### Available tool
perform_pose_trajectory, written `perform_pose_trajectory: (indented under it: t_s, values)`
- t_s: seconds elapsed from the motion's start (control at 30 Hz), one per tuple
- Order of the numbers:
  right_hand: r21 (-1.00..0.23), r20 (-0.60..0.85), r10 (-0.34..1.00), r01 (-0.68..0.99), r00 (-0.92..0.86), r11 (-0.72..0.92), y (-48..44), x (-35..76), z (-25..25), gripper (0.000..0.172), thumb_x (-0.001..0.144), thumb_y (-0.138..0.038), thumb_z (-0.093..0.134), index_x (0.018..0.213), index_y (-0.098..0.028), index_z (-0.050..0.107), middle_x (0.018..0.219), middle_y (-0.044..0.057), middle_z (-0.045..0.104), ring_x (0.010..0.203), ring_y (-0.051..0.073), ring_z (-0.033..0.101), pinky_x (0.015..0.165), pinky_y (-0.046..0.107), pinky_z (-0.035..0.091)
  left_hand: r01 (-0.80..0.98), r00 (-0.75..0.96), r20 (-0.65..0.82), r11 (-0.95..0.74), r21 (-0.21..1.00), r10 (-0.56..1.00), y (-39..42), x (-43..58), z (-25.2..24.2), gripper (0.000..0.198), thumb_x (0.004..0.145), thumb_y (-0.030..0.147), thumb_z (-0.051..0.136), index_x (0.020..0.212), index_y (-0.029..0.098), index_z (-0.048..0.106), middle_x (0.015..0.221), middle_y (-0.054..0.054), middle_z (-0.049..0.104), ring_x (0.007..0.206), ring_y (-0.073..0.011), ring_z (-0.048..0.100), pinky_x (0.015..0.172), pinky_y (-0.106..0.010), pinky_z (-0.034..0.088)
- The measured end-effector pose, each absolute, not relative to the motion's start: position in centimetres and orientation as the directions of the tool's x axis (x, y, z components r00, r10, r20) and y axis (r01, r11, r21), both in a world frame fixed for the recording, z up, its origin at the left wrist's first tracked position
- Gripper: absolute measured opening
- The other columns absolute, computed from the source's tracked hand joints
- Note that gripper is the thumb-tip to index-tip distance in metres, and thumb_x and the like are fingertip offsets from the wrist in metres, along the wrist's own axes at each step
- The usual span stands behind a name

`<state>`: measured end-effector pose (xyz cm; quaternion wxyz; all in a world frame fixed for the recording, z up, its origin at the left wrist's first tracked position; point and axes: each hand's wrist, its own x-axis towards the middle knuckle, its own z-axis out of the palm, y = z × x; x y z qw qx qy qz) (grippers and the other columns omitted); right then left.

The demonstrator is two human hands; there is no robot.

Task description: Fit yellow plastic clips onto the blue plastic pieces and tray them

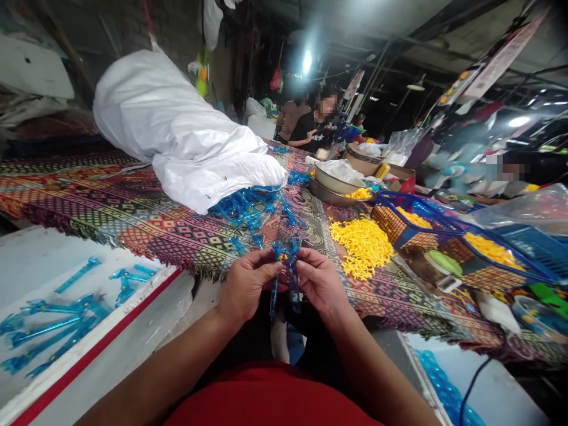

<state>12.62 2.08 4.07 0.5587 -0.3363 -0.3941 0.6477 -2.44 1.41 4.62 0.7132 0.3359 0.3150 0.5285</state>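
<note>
In front of my body, just off the table's near edge, my left hand (pixel 245 285) pinches a translucent blue plastic piece (pixel 274 297) with a long stem hanging down. My right hand (pixel 323 281) grips a matching blue plastic half (pixel 293 283) beside it. The two upper ends are close together, and a bit of yellow shows between them; whether they are joined I cannot tell. Beyond my hands, more blue pieces (pixel 255 207) spill from the mouth of a white sack (pixel 190 130). A pile of small yellow parts (pixel 364 245) lies to the right on the patterned cloth (pixel 146 222).
At the lower left, a white foam box (pixel 133 349) contains several blue pieces (pixel 48 322). Blue baskets (pixel 410 228) with yellow parts, metal bowls (pixel 339 180) and a green-lidded container (pixel 444 263) stand on the right. Across the table is another person (pixel 317 127).
</note>
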Motion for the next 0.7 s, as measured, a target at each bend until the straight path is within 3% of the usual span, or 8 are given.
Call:
perform_pose_trajectory:
  t_s: [0.13, 0.43, 0.6, 0.7]
  values:
    - [-0.898, 0.048, 0.994, -0.441, -0.097, 0.001, 1.2, 12.7, 4.4, 0.028, 0.062, -0.022, 0.077, 0.088, -0.019, 0.067, 0.082, 0.002, 0.069, 0.06, 0.013, 0.061, 0.049, 0.023, 0.048, -0.518, 0.25, -0.07, 0.194, 0.833, 0.966, 0.5, -1.6, 4.7, 0.027, 0.064, 0.02, 0.073, 0.09, 0.016, 0.068, 0.078, -0.004, 0.069, 0.06, -0.0154, 0.064, 0.053, -0.026, 0.054]
    - [-0.93, 0.104, 0.993, -0.347, 0.064, 0.12, 0.9, 13.9, 3.7, 0.027, 0.062, -0.024, 0.076, 0.088, -0.02, 0.066, 0.081, 0.0, 0.068, 0.064, 0.013, 0.059, 0.057, 0.025, 0.048, -0.533, 0.252, -0.037, 0.17, 0.829, 0.967, 0.2, -0.8, 4.4, 0.026, 0.068, 0.022, 0.07, 0.093, 0.016, 0.066, 0.081, -0.004, 0.068, 0.061, -0.0135, 0.064, 0.059, -0.027, 0.055]
    - [-0.984, 0.172, 0.978, 0.069, 0.119, 0.164, 3.1, 16.6, 2.3, 0.026, 0.061, -0.029, 0.075, 0.083, -0.018, 0.066, 0.071, -0.001, 0.064, 0.06, 0.012, 0.054, 0.053, 0.023, 0.04, -0.581, 0.252, -0.127, 0.255, 0.773, 0.959, 0.8, -1.5, 3.9, 0.022, 0.066, 0.019, 0.068, 0.085, 0.013, 0.058, 0.066, -0.002, 0.062, 0.055, -0.018, 0.064, 0.051, -0.033, 0.056]
    - [-0.864, 0.212, 0.977, 0.472, 0.023, 0.177, 4.3, 17.2, 1.7, 0.023, 0.067, -0.032, 0.069, 0.083, -0.016, 0.065, 0.07, 0.001, 0.064, 0.062, 0.014, 0.055, 0.058, 0.026, 0.041, -0.58, 0.256, -0.176, 0.296, 0.758, 0.951, 1.2, -2.0, 3.5, 0.019, 0.068, 0.022, 0.065, 0.081, 0.013, 0.053, 0.065, -0.002, 0.06, 0.053, -0.0195, 0.064, 0.046, -0.032, 0.054]
